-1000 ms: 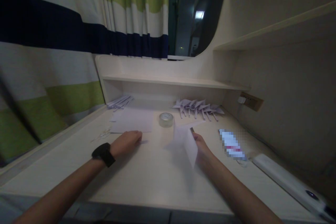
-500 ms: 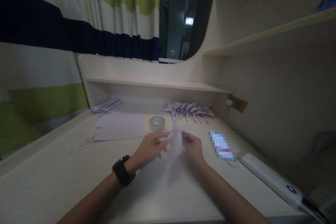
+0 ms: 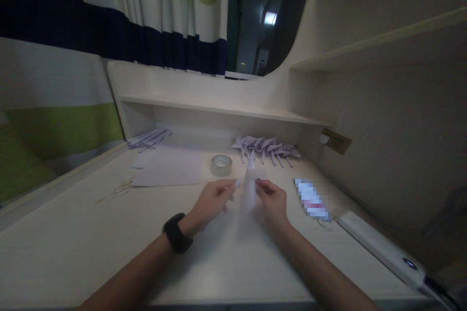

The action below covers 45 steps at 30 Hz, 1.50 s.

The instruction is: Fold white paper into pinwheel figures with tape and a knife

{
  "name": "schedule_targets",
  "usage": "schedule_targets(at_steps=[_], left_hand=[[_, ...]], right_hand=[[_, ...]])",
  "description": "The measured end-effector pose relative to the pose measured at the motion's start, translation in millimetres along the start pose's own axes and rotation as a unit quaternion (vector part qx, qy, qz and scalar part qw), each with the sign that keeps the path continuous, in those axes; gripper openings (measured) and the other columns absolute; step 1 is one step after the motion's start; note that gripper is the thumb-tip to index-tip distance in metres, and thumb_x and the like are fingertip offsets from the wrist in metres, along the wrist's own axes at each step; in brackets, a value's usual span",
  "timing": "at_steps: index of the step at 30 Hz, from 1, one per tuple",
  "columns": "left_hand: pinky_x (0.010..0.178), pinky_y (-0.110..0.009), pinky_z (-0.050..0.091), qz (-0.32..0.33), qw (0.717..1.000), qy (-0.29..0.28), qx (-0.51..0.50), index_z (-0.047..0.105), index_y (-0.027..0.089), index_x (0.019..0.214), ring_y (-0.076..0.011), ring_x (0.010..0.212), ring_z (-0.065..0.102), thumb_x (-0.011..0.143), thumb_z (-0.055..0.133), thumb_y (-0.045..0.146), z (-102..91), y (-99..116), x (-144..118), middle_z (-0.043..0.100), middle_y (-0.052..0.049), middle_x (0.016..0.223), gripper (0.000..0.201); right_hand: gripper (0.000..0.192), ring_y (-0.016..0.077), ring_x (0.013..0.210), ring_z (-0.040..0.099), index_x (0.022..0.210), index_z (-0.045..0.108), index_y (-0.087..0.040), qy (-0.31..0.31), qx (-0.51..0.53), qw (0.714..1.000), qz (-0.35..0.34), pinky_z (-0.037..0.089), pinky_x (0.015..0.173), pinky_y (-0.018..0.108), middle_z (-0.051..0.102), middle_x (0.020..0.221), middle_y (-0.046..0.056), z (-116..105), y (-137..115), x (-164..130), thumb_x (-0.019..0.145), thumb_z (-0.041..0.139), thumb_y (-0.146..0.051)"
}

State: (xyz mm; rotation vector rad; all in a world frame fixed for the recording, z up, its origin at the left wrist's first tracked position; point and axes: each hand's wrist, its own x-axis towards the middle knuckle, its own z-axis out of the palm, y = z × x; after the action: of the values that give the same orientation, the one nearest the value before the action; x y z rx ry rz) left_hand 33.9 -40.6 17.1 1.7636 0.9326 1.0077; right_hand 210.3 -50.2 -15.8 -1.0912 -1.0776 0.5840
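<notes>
**Both hands pinch a white sheet above the desk**

The fingertips of the left hand (image 3: 213, 199) and the right hand (image 3: 272, 200) are closed on a thin white sheet of paper (image 3: 248, 193), one hand on each side of it. The sheet stands nearly on edge between them, raised off the desk (image 3: 73, 248), just in front of the tape roll (image 3: 221, 165). It looks pale and slightly see-through, and motion blur makes any folds or creases impossible to tell.

A black watch (image 3: 177, 239) sits on the left wrist. Left of the tape roll lies a flat stack of paper (image 3: 170, 172); behind and right of the roll is a row of folded paper shapes (image 3: 266, 148). Right of the roll, a blurred-out flat item (image 3: 312, 199) and a long white device (image 3: 379, 248) lie near the desk's right side. The desk surface in front of the roll, under the forearms, is bare.

The white device runs out of view at the lower right corner.
</notes>
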Motion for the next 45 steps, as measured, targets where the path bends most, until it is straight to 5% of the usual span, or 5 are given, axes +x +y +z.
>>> schedule_targets(at_steps=[15, 29, 33, 38, 45], left_hand=[[0.041, -0.018, 0.048, 0.032, 0.999, -0.027, -0.031, 0.065, 0.018, 0.114, -0.014, 0.067, 0.057, 0.088, 0.049, 0.033, 6.5, -16, 1, 0.064, -0.007, 0.084, 0.034], [0.05, -0.026, 0.057, 0.085, 0.996, 0.002, 0.002, 0.062, 0.018, 0.118, -0.0169, 0.077, 0.064, 0.09, 0.047, 0.033, 11.5, -18, -5, 0.066, -0.01, 0.109, 0.036], [0.058, -0.032, 0.059, 0.091, 0.996, 0.009, 0.022, 0.063, 0.021, 0.118, -0.0195, 0.084, 0.066, 0.089, 0.048, 0.031, 9.9, -18, -5, 0.066, -0.008, 0.114, 0.034], [0.093, -0.041, 0.048, 0.14, 0.985, 0.042, 0.095, 0.066, 0.023, 0.113, -0.0215, 0.104, 0.063, 0.089, 0.049, 0.026, 7.8, -14, -6, 0.066, -0.005, 0.113, 0.029], [0.085, -0.035, 0.05, 0.182, 0.968, 0.034, 0.169, 0.062, 0.026, 0.118, -0.0199, 0.094, 0.066, 0.092, 0.046, 0.026, 7.4, -15, -7, 0.068, -0.004, 0.111, 0.031]], right_hand=[[0.01, 0.0174, 0.071, 0.057, 0.074, 0.07, -0.02, -0.031, -0.101, 0.99, -0.089, 0.044, 0.065, 0.028, 0.065, 0.077, 0.004, 0, -1, -8, 0.075, 0.063, -0.026], [0.011, 0.0193, 0.079, 0.055, 0.077, 0.063, -0.021, 0.0, -0.243, 0.928, -0.284, 0.045, 0.074, 0.034, 0.062, 0.078, 0.004, -1, 0, -17, 0.083, 0.055, -0.019], [0.011, 0.0196, 0.079, 0.055, 0.077, 0.062, -0.021, -0.009, -0.241, 0.93, -0.277, 0.045, 0.073, 0.034, 0.061, 0.078, 0.005, 0, -1, -19, 0.084, 0.053, -0.019], [0.011, 0.019, 0.079, 0.056, 0.077, 0.061, -0.02, -0.013, -0.227, 0.943, -0.242, 0.045, 0.071, 0.032, 0.061, 0.08, 0.004, 1, -1, -20, 0.085, 0.053, -0.022], [0.012, 0.0184, 0.077, 0.055, 0.077, 0.06, -0.02, -0.02, -0.227, 0.947, -0.228, 0.043, 0.07, 0.031, 0.06, 0.079, 0.003, 2, -1, -23, 0.085, 0.052, -0.023]])
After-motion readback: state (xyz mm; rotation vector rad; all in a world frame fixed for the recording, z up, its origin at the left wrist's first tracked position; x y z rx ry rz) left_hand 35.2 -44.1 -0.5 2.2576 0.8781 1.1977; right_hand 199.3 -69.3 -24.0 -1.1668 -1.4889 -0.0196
